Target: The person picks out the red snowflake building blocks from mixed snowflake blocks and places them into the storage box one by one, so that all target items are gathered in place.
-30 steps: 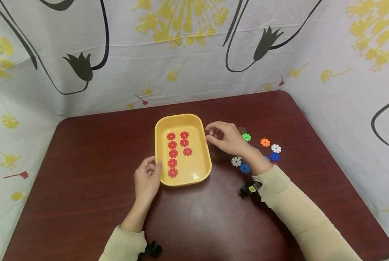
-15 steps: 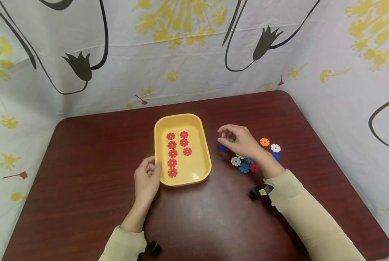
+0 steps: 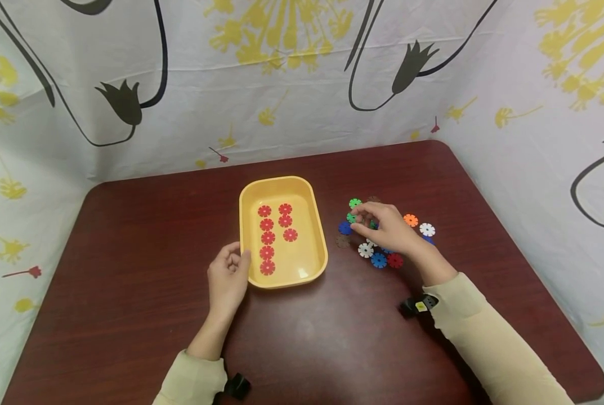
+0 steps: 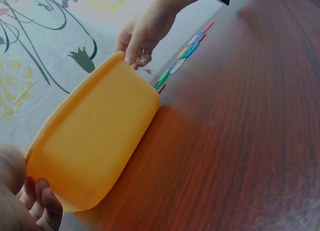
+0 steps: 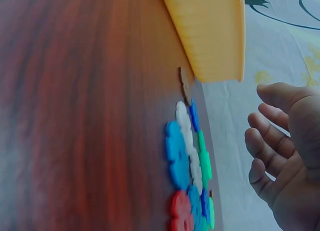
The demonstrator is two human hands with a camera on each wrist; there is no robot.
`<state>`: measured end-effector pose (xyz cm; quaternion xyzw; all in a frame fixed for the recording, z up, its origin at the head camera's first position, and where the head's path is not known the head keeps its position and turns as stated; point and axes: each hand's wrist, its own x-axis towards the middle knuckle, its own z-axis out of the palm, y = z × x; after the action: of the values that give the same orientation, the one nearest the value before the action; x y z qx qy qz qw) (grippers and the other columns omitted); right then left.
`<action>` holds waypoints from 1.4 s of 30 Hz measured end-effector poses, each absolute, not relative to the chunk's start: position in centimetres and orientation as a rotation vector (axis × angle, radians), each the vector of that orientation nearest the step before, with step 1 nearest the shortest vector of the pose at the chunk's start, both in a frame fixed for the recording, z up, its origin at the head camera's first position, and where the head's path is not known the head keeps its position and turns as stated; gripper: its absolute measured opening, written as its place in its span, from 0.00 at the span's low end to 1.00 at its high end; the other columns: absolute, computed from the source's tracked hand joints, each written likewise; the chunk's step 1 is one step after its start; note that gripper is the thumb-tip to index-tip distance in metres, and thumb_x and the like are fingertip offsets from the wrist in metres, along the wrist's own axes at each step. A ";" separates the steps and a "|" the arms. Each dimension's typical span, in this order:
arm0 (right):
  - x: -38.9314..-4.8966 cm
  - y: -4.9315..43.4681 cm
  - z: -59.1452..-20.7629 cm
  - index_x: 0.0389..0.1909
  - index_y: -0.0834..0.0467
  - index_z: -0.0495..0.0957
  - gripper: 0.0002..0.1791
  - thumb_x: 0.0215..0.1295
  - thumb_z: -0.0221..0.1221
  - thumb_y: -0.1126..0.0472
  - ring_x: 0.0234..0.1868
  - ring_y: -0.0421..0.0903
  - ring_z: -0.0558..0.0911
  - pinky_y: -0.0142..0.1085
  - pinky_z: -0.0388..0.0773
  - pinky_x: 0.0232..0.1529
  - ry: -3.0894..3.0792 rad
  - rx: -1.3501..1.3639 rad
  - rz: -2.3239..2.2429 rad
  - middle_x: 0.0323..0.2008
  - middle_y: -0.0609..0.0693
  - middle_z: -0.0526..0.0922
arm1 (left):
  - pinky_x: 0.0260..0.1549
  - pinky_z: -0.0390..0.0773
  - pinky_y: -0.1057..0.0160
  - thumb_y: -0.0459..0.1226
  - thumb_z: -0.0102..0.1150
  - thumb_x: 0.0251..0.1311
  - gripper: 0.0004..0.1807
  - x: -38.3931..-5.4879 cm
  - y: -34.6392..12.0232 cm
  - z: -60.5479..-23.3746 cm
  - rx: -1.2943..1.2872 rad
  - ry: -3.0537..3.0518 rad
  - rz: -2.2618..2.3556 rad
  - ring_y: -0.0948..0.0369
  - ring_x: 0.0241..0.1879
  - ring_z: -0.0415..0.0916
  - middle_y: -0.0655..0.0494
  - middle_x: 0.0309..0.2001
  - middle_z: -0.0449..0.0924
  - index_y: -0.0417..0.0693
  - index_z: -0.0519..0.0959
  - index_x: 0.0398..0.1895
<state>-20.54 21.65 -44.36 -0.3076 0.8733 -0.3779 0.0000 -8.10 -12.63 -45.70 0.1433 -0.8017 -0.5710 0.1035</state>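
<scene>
A yellow plastic tray (image 3: 309, 264) lies on the table, holding two columns of red notched discs (image 3: 267, 238). My left hand (image 3: 228, 278) grips the tray's near left side, thumb at the rim and fingers curled against the outer wall; the left wrist view shows these fingers (image 4: 47, 201) close up. Right of the tray, my right hand (image 3: 390, 228) is over a loose group of coloured discs, its fingers loosely bent and holding nothing in the right wrist view. A green disc (image 3: 354, 203), a blue disc (image 3: 344, 227) and a white disc (image 3: 365, 250) show around it; the hand hides others.
An orange disc (image 3: 410, 220) and another white disc (image 3: 427, 229) lie right of the right hand. A red disc (image 3: 395, 260) sits at the group's near side. Patterned cloth (image 3: 302, 129) hangs behind the dark wooden table (image 3: 155, 236).
My right hand has moved right and slightly nearer, from beside the tray's right rim to over the loose discs. The left hand and tray stay put.
</scene>
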 end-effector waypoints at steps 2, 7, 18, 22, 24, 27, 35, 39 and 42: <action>-20.4 22.1 -44.5 0.49 0.64 0.82 0.14 0.66 0.67 0.62 0.33 0.42 0.79 0.43 0.77 0.33 2.740 -0.958 -1.170 0.36 0.47 0.82 | 0.15 0.64 0.69 0.36 0.59 0.69 0.16 -8.1 -12.7 -45.7 0.423 -2.366 -1.683 0.65 0.16 0.64 0.51 0.23 0.74 0.37 0.79 0.56; -19.9 23.2 -44.8 0.49 0.62 0.82 0.14 0.66 0.67 0.61 0.32 0.42 0.77 0.40 0.75 0.33 2.748 -0.910 -1.099 0.36 0.46 0.81 | 0.15 0.64 0.68 0.36 0.59 0.69 0.16 -8.1 -12.7 -45.7 0.422 -2.372 -1.678 0.65 0.16 0.64 0.51 0.23 0.75 0.38 0.79 0.56; -18.8 26.0 -45.3 0.45 0.60 0.84 0.11 0.62 0.70 0.63 0.30 0.40 0.76 0.43 0.74 0.34 2.787 -0.892 -1.048 0.32 0.43 0.80 | 0.15 0.64 0.69 0.36 0.59 0.69 0.16 -8.1 -12.6 -45.6 0.412 -2.368 -1.672 0.65 0.16 0.64 0.52 0.23 0.75 0.37 0.79 0.56; -18.1 26.8 -45.4 0.45 0.60 0.83 0.11 0.63 0.69 0.63 0.30 0.39 0.76 0.38 0.73 0.32 2.793 -0.877 -1.011 0.34 0.45 0.81 | 0.15 0.63 0.70 0.35 0.60 0.68 0.15 -8.2 -12.6 -45.8 0.405 -2.356 -1.665 0.66 0.15 0.64 0.52 0.22 0.74 0.37 0.80 0.54; -17.8 27.2 -45.5 0.45 0.61 0.83 0.11 0.63 0.69 0.63 0.29 0.39 0.76 0.36 0.73 0.29 2.788 -0.880 -1.005 0.35 0.45 0.81 | 0.14 0.63 0.70 0.35 0.60 0.68 0.15 -8.2 -12.6 -45.8 0.405 -2.354 -1.663 0.66 0.15 0.64 0.53 0.21 0.74 0.36 0.80 0.54; -17.6 27.7 -45.5 0.45 0.61 0.83 0.13 0.62 0.71 0.63 0.28 0.39 0.76 0.34 0.73 0.28 2.792 -0.902 -0.991 0.33 0.45 0.81 | 0.14 0.63 0.70 0.34 0.60 0.68 0.15 -8.3 -12.7 -45.9 0.406 -2.355 -1.660 0.67 0.15 0.63 0.53 0.21 0.74 0.35 0.80 0.54; -17.1 29.0 -45.4 0.43 0.60 0.83 0.14 0.59 0.73 0.60 0.29 0.38 0.75 0.34 0.76 0.29 2.773 -0.913 -0.881 0.31 0.44 0.80 | 0.14 0.64 0.70 0.34 0.60 0.67 0.15 -8.2 -12.6 -45.8 0.413 -2.364 -1.648 0.67 0.15 0.64 0.54 0.21 0.74 0.36 0.80 0.54; -16.9 29.7 -45.4 0.42 0.61 0.83 0.16 0.57 0.74 0.58 0.28 0.38 0.76 0.35 0.77 0.31 2.759 -0.914 -0.828 0.31 0.44 0.80 | 0.15 0.64 0.69 0.35 0.61 0.68 0.16 -8.2 -12.6 -45.7 0.422 -2.367 -1.649 0.66 0.15 0.64 0.53 0.21 0.74 0.36 0.80 0.54; -16.7 30.2 -45.4 0.42 0.60 0.84 0.18 0.54 0.76 0.56 0.29 0.40 0.75 0.35 0.76 0.32 2.750 -0.893 -0.792 0.31 0.44 0.80 | 0.15 0.64 0.69 0.36 0.61 0.68 0.16 -8.1 -12.6 -45.6 0.430 -2.367 -1.653 0.65 0.16 0.64 0.53 0.22 0.74 0.37 0.80 0.54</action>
<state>-16.68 30.21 -45.35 -0.2972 0.9149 -0.2636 0.0715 -8.13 -12.57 -45.63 0.1465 -0.8060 -0.5627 0.1109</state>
